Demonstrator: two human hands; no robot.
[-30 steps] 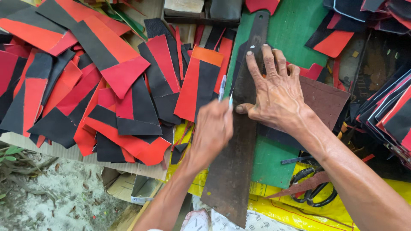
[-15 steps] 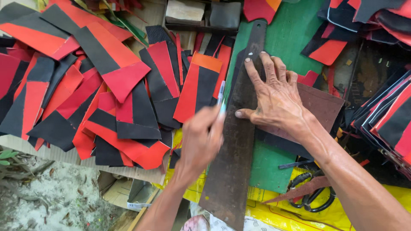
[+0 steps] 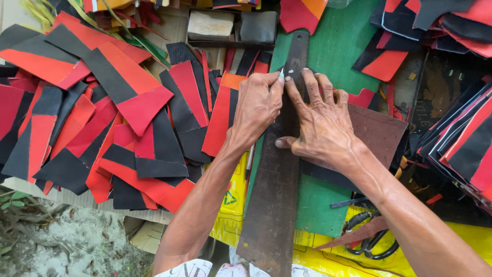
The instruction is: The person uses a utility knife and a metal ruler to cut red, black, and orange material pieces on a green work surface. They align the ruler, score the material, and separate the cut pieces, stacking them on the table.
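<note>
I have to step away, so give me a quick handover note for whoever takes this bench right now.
Left hand: closed on a small cutting blade, its tip at the left edge of the long rusty metal strip, near the strip's far end.
Right hand: flat, fingers spread, pressing the strip down on a dark sheet over the green board.
Around: cut red and black pieces heaped to the left, more stacked at the right; brown sheet under the right wrist; scissors near the bottom.
Done: many pieces lie cut.
Left: whether this cut has reached the sheet's end cannot be seen.
</note>
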